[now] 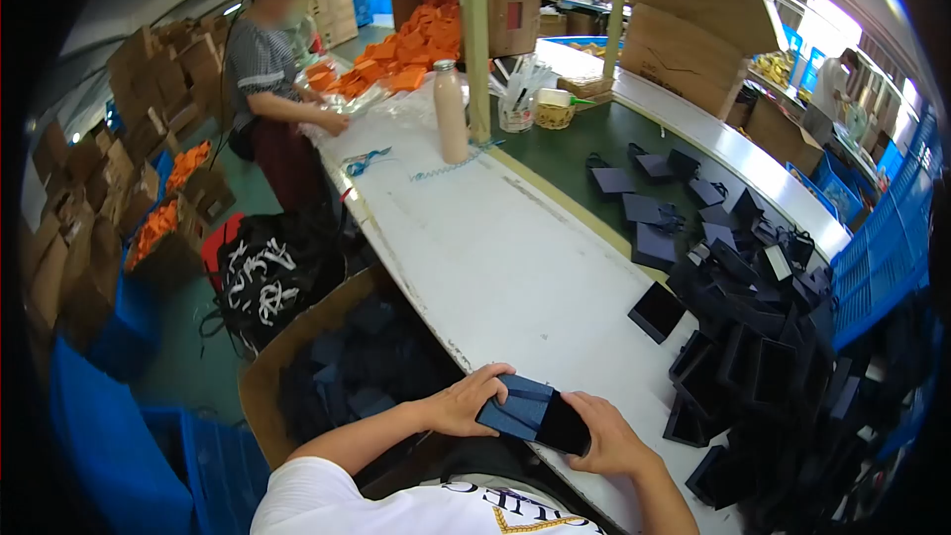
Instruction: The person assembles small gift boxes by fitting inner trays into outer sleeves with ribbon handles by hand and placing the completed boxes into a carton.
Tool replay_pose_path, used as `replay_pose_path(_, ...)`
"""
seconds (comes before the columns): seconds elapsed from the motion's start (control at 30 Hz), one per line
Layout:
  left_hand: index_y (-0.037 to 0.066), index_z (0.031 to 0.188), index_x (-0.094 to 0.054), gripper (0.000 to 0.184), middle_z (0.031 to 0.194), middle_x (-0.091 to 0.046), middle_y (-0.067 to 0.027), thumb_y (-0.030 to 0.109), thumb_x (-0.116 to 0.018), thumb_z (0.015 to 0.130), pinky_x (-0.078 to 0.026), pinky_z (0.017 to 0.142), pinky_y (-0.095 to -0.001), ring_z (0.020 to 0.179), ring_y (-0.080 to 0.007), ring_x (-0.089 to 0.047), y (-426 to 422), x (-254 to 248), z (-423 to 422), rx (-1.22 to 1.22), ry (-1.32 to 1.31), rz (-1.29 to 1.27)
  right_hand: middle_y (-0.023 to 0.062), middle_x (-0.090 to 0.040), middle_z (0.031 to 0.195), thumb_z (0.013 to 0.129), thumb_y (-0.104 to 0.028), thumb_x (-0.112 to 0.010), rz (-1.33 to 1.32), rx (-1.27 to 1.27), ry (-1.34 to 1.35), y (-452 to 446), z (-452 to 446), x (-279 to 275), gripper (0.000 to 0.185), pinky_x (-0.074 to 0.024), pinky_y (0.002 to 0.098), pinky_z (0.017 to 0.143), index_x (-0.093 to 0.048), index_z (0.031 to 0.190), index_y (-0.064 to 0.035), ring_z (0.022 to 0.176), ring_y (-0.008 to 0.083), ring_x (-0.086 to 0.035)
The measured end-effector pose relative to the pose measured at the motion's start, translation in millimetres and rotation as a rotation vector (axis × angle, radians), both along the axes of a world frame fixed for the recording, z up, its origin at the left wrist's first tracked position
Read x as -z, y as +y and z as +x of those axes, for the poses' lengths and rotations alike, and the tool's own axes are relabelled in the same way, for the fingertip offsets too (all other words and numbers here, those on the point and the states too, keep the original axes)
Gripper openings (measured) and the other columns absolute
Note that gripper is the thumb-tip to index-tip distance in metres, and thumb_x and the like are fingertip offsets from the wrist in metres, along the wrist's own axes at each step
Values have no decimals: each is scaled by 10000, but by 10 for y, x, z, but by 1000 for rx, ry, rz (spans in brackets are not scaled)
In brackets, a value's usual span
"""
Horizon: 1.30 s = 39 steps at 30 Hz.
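Item in hand: one small rectangular dark-blue box (517, 408) with a black end, held over the near edge of a long white-topped worktable (475, 248), just in front of the person's white printed shirt (426, 512).

Left hand (461, 406): closed on the blue end of the box, thumb and fingers gripping it.

Right hand (606, 439): clamped around the black end, fingers over the far side; whether that end is an open cavity or an inner tray is hard to make out.

Right side of table: a large heap of dark-blue and black boxes (768, 352), many open, tumbled at various angles; one open-topped black box (657, 312) lies at its near-left margin.

Left of table, below its edge: a brown cardboard carton (260, 391) holding more dark pieces, in shade; near it, a blue plastic crate (226, 471).

Far part of table: a tall beige bottle (451, 114), upright; blue-handled scissors (367, 162) close to the left edge; a coiled blue cord (446, 173) by the bottle's foot.

Beyond: a mound of bright-orange pieces (416, 45), and a co-worker in a checked top (263, 64) standing at the table's left edge.
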<state>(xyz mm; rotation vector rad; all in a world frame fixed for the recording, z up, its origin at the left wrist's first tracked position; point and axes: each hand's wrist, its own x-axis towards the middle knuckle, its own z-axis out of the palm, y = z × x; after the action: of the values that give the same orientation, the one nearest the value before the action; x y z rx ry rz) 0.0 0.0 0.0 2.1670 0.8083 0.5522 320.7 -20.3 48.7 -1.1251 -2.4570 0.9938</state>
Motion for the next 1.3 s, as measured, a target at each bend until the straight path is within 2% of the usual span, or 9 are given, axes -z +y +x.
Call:
replay_pose_path(0.2,121,1116,-432,619,1493,-354,-227,154,-910,722,-424,1114,-446,1350,-433,-461,-17,-87,64,49,99,-50,253,-499,1452,679,-219,-810,17,-26,78,-131,57,83,972,-355,480,1183,-379,1530,-30,1372,421,-459)
replay_pose_path(0.3,114,1334,-429,790,1520,-318,-253,232,-923,729,-389,1161,-464,1406,-473,-398,-70,21,152,40,76,106,263,-469,1474,698,-234,-788,97,-25,187,-134,37,302,977,-320,501,1205,-351,1542,-8,1405,448,-410)
replay_pose_path(0.47,80,1550,-325,1060,1567,-280,-250,289,-937,709,-342,1192,-536,1461,-450,-330,-223,114,410,-119,29,146,254,-264,1649,809,-522,-809,184,412,427,-182,-254,618,1119,-201,529,1242,-234,1607,12,1547,469,-168)
replay_pose_path(0.57,77,1549,-345,1047,1562,-292,-235,284,-937,710,-343,1195,-522,1454,-442,-335,-250,199,639,-104,27,154,250,-285,1644,836,-500,-787,216,392,500,-172,-665,764,1072,-200,524,1242,-242,1607,6,1552,455,-171)
replay_pose_path(0.77,90,1539,-352,988,1508,-360,-214,269,-900,737,-339,1194,-500,1424,-426,-365,-292,245,788,-289,-41,174,212,-285,1661,901,-275,-714,-282,474,1000,29,-612,870,926,-267,429,1221,-207,1614,28,1495,293,-335)
replay_pose_path(0.93,84,1514,-390,992,1474,-408,-205,296,-921,703,-364,1173,-490,1370,-409,-423,-589,197,458,-475,-60,282,220,-291,1656,905,-251,-719,-70,501,987,-125,-770,725,866,-262,464,1228,-264,1585,34,1511,342,-327)
replay_pose_path(1.1,35,1381,-468,971,1377,-503,-183,267,-968,581,-419,1111,-432,1284,-381,-508,-924,238,-545,-1116,100,448,196,-369,1612,884,-138,-719,118,459,674,-135,-741,714,786,-288,478,1211,-341,1559,0,1490,345,-358)
replay_pose_path(1.23,85,1448,-465,879,1604,-329,-246,301,-889,709,-280,1215,-508,1494,-448,-297,-986,351,-1020,-1598,643,116,222,-469,1518,877,-93,-725,85,439,683,-89,-813,696,672,-380,464,1161,-449,1481,5,1388,378,-474)
replay_pose_path(1.3,90,1444,-483,820,1642,-264,-255,286,-864,745,-262,1228,-508,1520,-463,-251,-856,329,-1093,-1403,466,262,238,-526,1455,875,-91,-733,136,386,655,-91,-858,754,584,-426,466,1125,-526,1413,4,1320,402,-531)
